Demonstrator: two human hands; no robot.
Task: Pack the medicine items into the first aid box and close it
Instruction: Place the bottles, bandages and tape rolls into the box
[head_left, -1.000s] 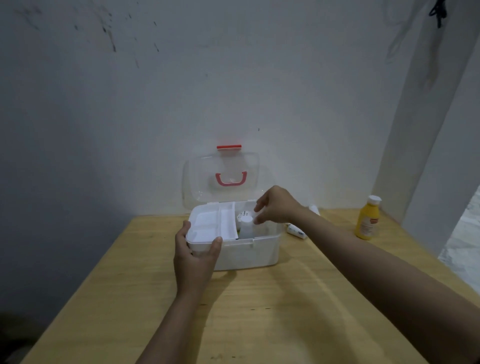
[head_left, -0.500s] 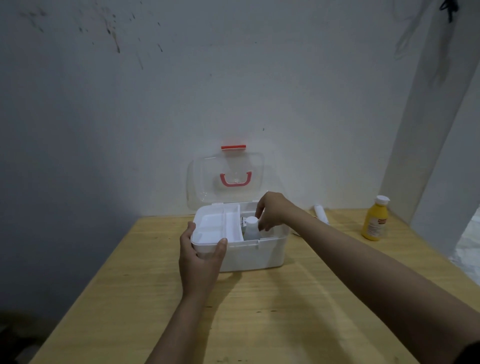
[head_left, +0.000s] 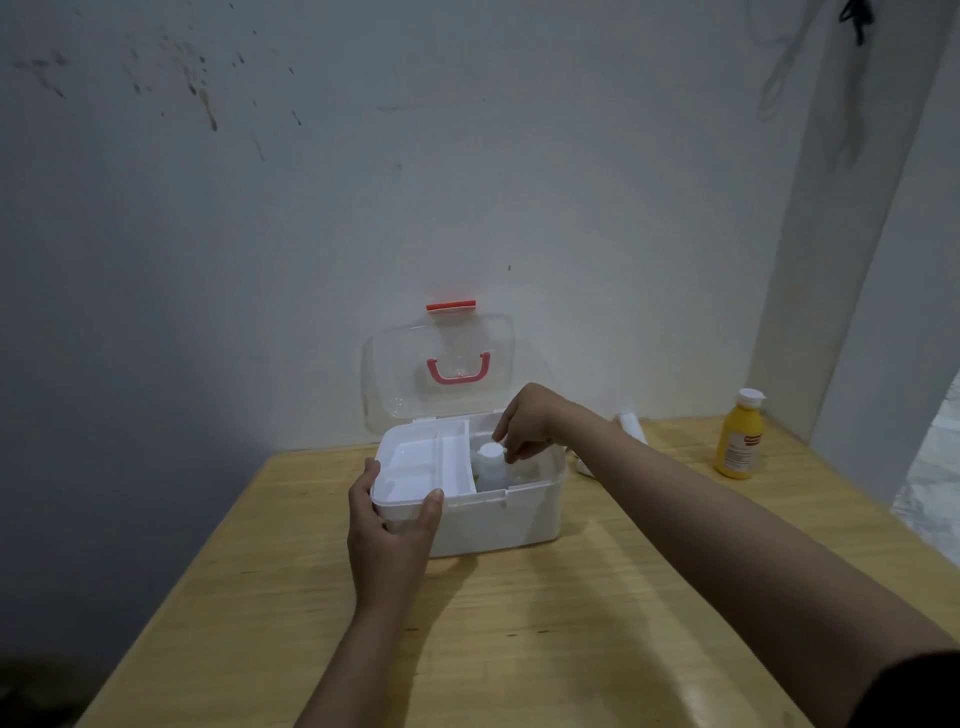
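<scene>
The white first aid box (head_left: 498, 525) stands open near the back of the wooden tabletop (head_left: 545, 639), close to the wall. Its clear lid (head_left: 395, 364) is raised upright behind it, with a red carry handle (head_left: 458, 370) in the lid's middle and a red latch (head_left: 451, 306) along its top edge. A white divided tray (head_left: 415, 462) fills the left part of the box; the right part is an open, deeper compartment.

The left hand (head_left: 387, 535) clasps the front-left corner of the box, thumb on the front rim and fingers wrapped round the left side, so this grip is clamped on the box itself.

The right hand (head_left: 524, 423) reaches over the right compartment from the right. Its fingertips (head_left: 511, 453) pinch down at the cap of a small white bottle (head_left: 491, 467), which stands upright inside that compartment just beside the tray's right wall. The grip looks closed on the cap, though the exact contact is hard to make out.

Outside the box, to its right and partly hidden behind the right forearm, lies a white tube-like item (head_left: 632, 426). Further right, near the tabletop's back corner, a yellow medicine bottle (head_left: 740, 436) with a white cap stands upright, well apart from both hands.
</scene>
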